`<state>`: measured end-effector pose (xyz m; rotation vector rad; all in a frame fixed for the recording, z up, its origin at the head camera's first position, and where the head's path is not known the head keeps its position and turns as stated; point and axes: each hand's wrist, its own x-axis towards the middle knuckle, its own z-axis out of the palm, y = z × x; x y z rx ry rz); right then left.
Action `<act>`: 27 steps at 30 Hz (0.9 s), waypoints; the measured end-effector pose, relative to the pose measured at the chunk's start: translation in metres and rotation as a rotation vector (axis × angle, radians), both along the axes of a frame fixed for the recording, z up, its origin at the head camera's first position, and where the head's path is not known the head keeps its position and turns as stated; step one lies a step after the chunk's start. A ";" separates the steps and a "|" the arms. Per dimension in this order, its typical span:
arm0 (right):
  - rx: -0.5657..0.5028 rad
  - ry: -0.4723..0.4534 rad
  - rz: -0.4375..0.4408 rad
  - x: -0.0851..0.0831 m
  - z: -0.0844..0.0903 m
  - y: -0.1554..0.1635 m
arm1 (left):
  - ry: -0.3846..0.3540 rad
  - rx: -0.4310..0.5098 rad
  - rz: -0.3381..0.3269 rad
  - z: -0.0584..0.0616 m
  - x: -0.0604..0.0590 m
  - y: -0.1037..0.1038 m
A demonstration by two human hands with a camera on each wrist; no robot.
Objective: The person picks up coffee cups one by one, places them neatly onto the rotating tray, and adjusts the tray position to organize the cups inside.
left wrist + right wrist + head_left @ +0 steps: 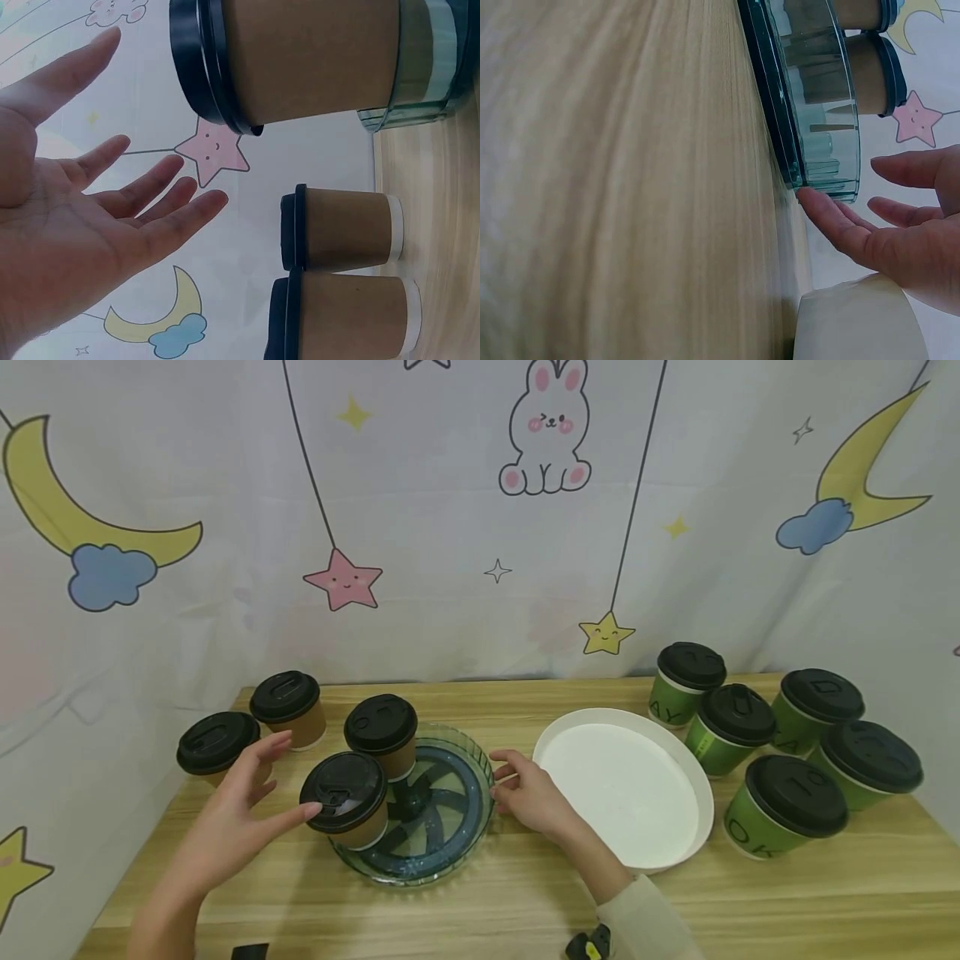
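Left of centre: two brown lidded cups [251, 727] stand on the wooden table [480, 902], behind the left hand [240, 814]. That hand is spread, fingers straight, one fingertip at the lid of the near brown cup [347, 799]. This cup and a second brown cup [382, 735] stand in the clear blue-green dish [450, 827]. Centre: right hand [528, 793], fingers relaxed, a fingertip touching the dish rim. Right: white plate [701, 785]. Far right: five green lidded cups [780, 743], clustered.
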<state>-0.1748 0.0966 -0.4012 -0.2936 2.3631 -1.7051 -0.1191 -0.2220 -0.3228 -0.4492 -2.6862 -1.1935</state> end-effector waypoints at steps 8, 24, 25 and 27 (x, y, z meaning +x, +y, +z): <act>0.050 0.025 0.012 0.001 0.000 0.001 | 0.031 -0.004 0.010 -0.004 0.001 -0.009; 0.077 0.053 0.004 0.001 0.002 0.001 | 0.058 0.061 0.068 -0.017 -0.001 -0.026; 0.069 0.051 0.008 0.001 0.002 0.001 | 0.050 0.059 0.072 -0.017 -0.001 -0.027; 0.061 0.047 0.012 0.002 0.002 0.001 | 0.038 0.050 0.082 -0.017 -0.001 -0.029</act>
